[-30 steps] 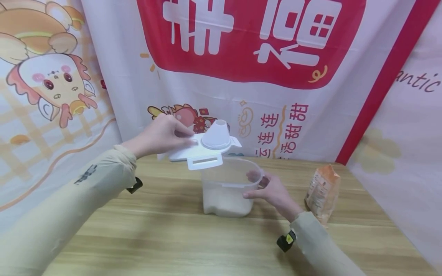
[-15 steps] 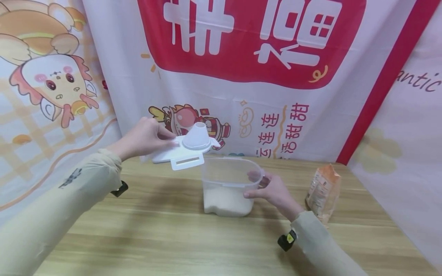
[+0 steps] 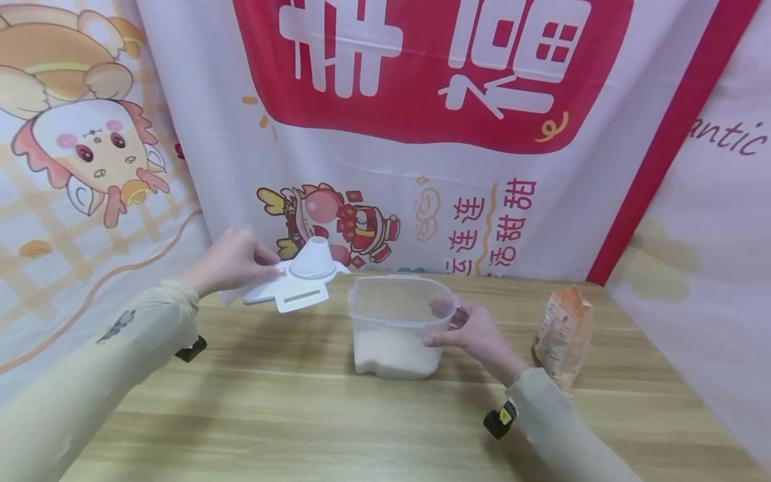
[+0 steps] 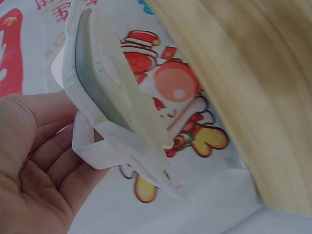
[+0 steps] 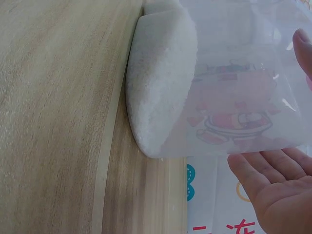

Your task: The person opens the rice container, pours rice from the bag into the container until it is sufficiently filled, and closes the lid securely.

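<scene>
My left hand [image 3: 231, 262] pinches the edge of a white plastic lid [image 3: 265, 290] with a cone-shaped spout [image 3: 313, 260]. The lid is held above the table, left of and apart from the container. In the left wrist view, the lid [image 4: 141, 122] shows its underside, and the fingers hold it by a loop at its edge. A clear plastic container [image 3: 385, 314] stands uncovered on the table, its lower part filled with white grains [image 3: 397, 351] that look like rice. My right hand [image 3: 472, 333] grips its right end, thumb in front and fingers behind. The right wrist view shows the grains [image 5: 163, 78] piled unevenly.
An orange and clear bag [image 3: 563, 338] stands at the right of the wooden table [image 3: 337, 428]. Printed cloths [image 3: 434, 157] hang behind and at both sides, meeting the table's far edge.
My left hand has carried the lid leftward and a little down, from over the container's left side to beside it. The right hand and the container have stayed in place.
</scene>
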A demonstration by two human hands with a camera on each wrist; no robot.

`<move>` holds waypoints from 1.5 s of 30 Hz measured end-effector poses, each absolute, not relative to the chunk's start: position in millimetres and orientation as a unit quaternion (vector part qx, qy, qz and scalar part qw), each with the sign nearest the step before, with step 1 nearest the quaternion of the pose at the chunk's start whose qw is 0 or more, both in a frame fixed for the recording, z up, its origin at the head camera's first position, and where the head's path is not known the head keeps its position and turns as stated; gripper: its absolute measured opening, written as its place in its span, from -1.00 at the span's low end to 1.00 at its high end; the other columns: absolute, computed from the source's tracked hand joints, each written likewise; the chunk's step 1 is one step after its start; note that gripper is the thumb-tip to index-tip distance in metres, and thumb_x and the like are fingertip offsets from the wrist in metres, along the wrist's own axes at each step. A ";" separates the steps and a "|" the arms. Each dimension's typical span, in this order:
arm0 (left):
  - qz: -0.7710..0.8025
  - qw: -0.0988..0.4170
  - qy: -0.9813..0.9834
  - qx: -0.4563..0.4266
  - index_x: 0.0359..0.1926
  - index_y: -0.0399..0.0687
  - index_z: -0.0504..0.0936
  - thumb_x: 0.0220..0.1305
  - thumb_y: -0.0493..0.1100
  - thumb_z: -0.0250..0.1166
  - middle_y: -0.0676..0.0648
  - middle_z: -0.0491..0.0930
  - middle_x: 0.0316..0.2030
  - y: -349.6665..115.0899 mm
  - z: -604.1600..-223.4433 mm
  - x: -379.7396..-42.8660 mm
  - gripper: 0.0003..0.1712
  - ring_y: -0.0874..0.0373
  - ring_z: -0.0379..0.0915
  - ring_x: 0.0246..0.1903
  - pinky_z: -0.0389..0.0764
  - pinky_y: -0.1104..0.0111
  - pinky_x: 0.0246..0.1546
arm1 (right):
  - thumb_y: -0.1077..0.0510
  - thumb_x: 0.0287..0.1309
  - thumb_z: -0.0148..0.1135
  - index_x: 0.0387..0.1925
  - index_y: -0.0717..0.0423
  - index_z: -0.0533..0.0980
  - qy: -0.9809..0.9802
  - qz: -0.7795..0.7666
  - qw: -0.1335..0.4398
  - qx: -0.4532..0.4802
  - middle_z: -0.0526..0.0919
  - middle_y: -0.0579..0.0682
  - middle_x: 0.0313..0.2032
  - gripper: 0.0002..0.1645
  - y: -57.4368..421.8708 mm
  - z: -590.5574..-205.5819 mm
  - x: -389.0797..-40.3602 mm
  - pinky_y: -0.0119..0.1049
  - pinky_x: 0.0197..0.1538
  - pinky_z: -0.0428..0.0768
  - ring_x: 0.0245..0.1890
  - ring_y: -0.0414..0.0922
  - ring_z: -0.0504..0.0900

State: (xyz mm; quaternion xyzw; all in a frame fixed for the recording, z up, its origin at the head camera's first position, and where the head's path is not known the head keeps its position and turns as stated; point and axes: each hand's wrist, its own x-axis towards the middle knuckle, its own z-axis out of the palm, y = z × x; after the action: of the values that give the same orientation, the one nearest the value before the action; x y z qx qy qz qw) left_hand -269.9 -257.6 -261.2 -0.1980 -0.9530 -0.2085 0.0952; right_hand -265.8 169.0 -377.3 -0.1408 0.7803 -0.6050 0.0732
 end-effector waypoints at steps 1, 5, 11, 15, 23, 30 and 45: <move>-0.209 0.093 -0.954 -0.193 -0.21 -0.25 0.78 0.12 -0.21 0.47 -0.13 0.73 -0.34 -260.1 -264.3 -270.2 -0.77 0.03 0.64 -0.32 0.66 0.07 -0.22 | 0.08 -0.36 0.70 0.21 0.09 0.49 0.781 -0.605 0.073 -0.138 0.54 0.08 0.20 -0.04 168.9 -377.3 -265.8 -0.03 0.26 0.42 0.21 0.02 0.48; -0.207 0.089 -0.959 -0.171 -0.20 -0.25 0.77 0.11 -0.22 0.46 -0.17 0.73 -0.31 -269.2 -275.6 -271.1 -0.77 0.00 0.62 -0.32 0.62 0.05 -0.22 | 0.11 -0.33 0.70 0.20 0.05 0.51 0.786 -0.600 0.071 -0.133 0.55 0.02 0.18 -0.08 168.7 -376.7 -265.5 -0.02 0.29 0.39 0.20 -0.03 0.48; -0.207 0.096 -0.959 -0.167 -0.25 -0.23 0.79 0.07 -0.24 0.47 -0.10 0.72 -0.40 -284.1 -292.0 -273.5 -0.81 0.10 0.52 -0.47 0.54 0.23 -0.42 | 0.11 -0.33 0.69 0.21 0.06 0.50 0.785 -0.600 0.068 -0.137 0.55 0.03 0.19 -0.07 168.8 -376.0 -265.1 -0.01 0.28 0.39 0.20 -0.02 0.48; -0.207 0.086 -0.964 -0.146 -0.28 -0.23 0.79 0.06 -0.24 0.46 -0.10 0.72 -0.42 -293.4 -300.3 -274.6 -0.82 0.05 0.58 -0.43 0.59 0.12 -0.32 | 0.14 -0.28 0.68 0.22 0.06 0.49 0.784 -0.601 0.070 -0.139 0.54 0.04 0.20 -0.09 169.0 -376.2 -265.2 -0.01 0.29 0.38 0.22 -0.01 0.47; -0.213 0.042 -0.971 -0.100 -0.27 -0.25 0.78 0.03 -0.22 0.47 -0.14 0.72 -0.40 -312.7 -324.6 -278.8 -0.77 0.04 0.61 -0.41 0.64 0.10 -0.28 | 0.09 -0.33 0.70 0.20 0.02 0.51 0.783 -0.602 0.071 -0.138 0.55 0.00 0.18 -0.07 170.8 -377.8 -266.4 -0.02 0.28 0.39 0.21 -0.02 0.48; -0.230 0.036 -0.970 -0.073 -0.25 -0.28 0.77 0.03 -0.22 0.47 -0.19 0.72 -0.35 -321.3 -337.7 -276.0 -0.75 0.00 0.57 -0.36 0.59 0.13 -0.28 | 0.15 -0.27 0.67 0.20 0.04 0.50 0.781 -0.604 0.073 -0.141 0.55 0.01 0.18 -0.11 169.4 -377.5 -266.3 -0.03 0.28 0.39 0.21 -0.03 0.48; -0.270 0.052 -0.960 -0.049 -0.16 -0.29 0.74 0.04 -0.11 0.51 -0.21 0.71 -0.28 -337.7 -357.5 -275.9 -0.60 -0.02 0.57 -0.33 0.56 0.12 -0.26 | 0.15 -0.27 0.67 0.22 0.05 0.49 0.780 -0.605 0.072 -0.143 0.55 0.00 0.19 -0.10 169.5 -378.2 -266.8 -0.05 0.28 0.39 0.22 -0.04 0.47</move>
State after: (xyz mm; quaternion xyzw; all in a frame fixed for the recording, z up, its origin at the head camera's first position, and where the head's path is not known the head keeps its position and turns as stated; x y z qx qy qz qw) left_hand -275.9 -337.7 -357.5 -0.0494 -0.9603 -0.2695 0.0516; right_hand -266.8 169.5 -378.2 -0.1429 0.7801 -0.6049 0.0721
